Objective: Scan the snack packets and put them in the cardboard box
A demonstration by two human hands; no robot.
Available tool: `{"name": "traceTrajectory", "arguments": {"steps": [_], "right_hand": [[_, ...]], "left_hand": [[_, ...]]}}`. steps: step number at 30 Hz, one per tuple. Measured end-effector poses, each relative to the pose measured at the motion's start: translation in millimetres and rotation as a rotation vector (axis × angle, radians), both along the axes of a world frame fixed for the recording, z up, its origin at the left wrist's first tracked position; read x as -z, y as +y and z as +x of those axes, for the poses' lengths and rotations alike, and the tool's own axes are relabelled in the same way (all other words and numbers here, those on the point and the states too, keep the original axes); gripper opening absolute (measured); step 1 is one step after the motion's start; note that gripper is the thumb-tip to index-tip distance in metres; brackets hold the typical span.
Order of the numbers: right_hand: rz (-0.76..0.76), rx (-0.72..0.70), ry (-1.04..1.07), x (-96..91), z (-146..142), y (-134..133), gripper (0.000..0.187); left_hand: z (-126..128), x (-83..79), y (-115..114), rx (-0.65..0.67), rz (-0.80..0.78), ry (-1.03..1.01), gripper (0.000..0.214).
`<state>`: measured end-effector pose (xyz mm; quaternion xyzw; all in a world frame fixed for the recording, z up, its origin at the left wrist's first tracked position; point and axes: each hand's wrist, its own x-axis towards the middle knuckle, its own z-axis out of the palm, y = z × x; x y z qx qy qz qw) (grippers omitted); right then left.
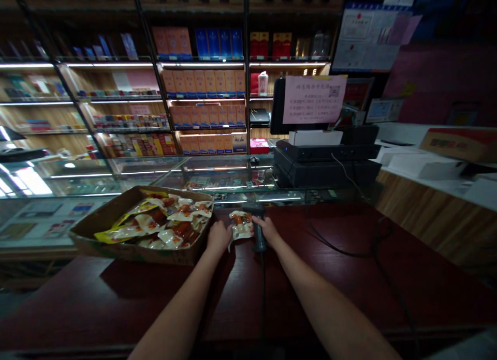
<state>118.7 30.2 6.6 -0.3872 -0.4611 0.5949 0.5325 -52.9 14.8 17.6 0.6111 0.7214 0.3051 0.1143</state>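
My left hand [218, 237] is closed on the left edge of a snack packet [241, 224], a small sealed pouch with brown food showing through its clear front. To the right, my right hand [267, 230] grips a dark handheld barcode scanner [259, 235]. The scanner stands upright against the packet's right side, and its cable runs down toward the counter's front edge. Left of my left hand sits an open cardboard box [128, 254] heaped with similar packets [171, 220], some with yellow edges.
A dark red counter [240, 298] lies under my arms. Beyond it is a glass display case [221, 168]. At the back right stands a monitor [277, 106] with a pink paper notice on it, above black machines [326, 168]. A black cable [341, 251] loops across the counter's right side.
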Motion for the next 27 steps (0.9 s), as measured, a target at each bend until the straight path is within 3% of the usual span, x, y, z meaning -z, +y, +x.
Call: {"name": "traceTrajectory", "arguments": {"steps": [4, 8, 10, 13, 17, 20, 27], "right_hand": [[0.021, -0.012, 0.006, -10.1, 14.2, -17.5, 0.035], [0.006, -0.045, 0.005, -13.2, 33.3, -36.2, 0.036], [-0.003, -0.061, 0.037, -9.9, 39.0, -42.5, 0.036], [-0.011, -0.137, 0.106, -3.3, 39.1, -48.5, 0.037], [-0.031, -0.253, 0.13, -2.1, 29.2, -55.7, 0.037], [-0.006, -0.266, 0.12, -6.6, 24.0, -60.9, 0.038], [0.014, -0.22, 0.12, -9.2, 24.3, -63.0, 0.034]], "left_hand": [[19.6, 2.9, -1.6, -0.05, -0.105, 0.115, 0.055], [30.1, 14.5, 2.7, -0.041, -0.15, 0.138, 0.052], [23.0, 22.1, 9.2, -0.05, -0.07, -0.036, 0.032], [6.1, 33.1, 20.9, -0.045, 0.133, -0.498, 0.006], [-4.3, 39.2, 29.8, -0.062, 0.253, -1.003, 0.007], [0.7, 36.9, 28.5, -0.017, 0.297, -1.089, 0.007], [12.1, 31.0, 17.9, 0.107, 0.308, -0.969, 0.01]]}}
